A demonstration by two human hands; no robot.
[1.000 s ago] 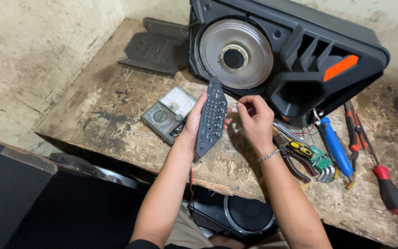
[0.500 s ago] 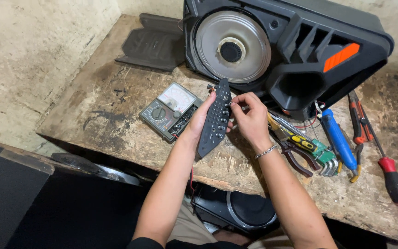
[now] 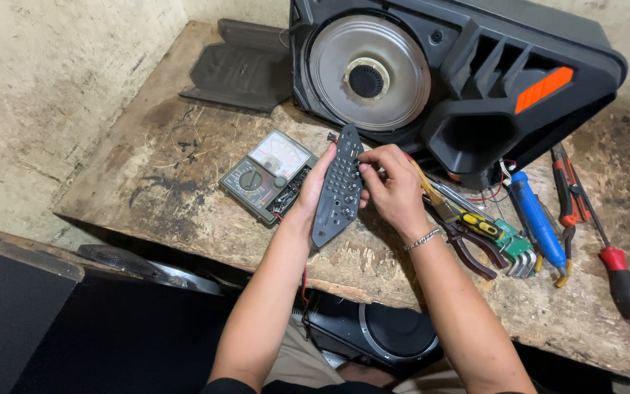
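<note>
Two hands work one long black button-studded control panel (image 3: 339,188): our left hand (image 3: 313,191) grasps its edge, our right hand (image 3: 391,184) pinches the top; we judge a steady, gentle grip best above the table (image 3: 147,190).

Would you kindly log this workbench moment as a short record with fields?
Left hand: holds the dark control panel from behind
Right hand: fingertips on the panel's upper edge
Panel: long, studded with small buttons, raised above the bench
Left of hands: analog multimeter, flat on the wooden bench
Behind: black speaker cabinet
Right: pliers, blue screwdriver, red screwdriver
</note>
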